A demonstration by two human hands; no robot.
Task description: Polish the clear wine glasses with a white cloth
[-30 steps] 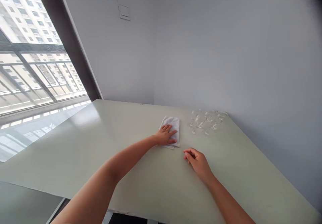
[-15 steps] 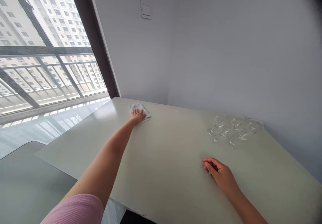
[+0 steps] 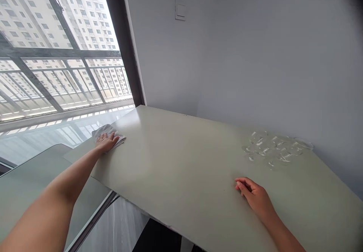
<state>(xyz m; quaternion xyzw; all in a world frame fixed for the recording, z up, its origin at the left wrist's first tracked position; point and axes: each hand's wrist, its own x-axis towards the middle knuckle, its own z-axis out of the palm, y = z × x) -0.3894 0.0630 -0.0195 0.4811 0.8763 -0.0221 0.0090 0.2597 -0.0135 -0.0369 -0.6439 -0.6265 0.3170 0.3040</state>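
My left hand (image 3: pixel 107 142) lies flat with its fingers spread on a white-grey cloth (image 3: pixel 106 131), pressing it down at the left edge of the table. Part of the cloth reaches that edge. Toward the right side, my right hand (image 3: pixel 253 195) rests on the pale, glossy tabletop (image 3: pixel 176 161). Its fingers are loosely curled with the thumb against them, and nothing shows in them. Beyond it, near the wall, stands a cluster of clear glassware (image 3: pixel 272 148); its separate pieces are hard to tell apart.
A grey wall (image 3: pixel 255 55) with a light switch (image 3: pixel 180 11) borders the table's back. At left a second, lower glass-topped surface (image 3: pixel 36 184) sits beside the table. Large windows (image 3: pixel 70 55) are farther left. A black object (image 3: pixel 157 237) shows below the front edge.
My left hand has slid the cloth from the far part of the table leftward and nearer to the left edge. My right hand keeps its place and pose. The view has turned slightly left.
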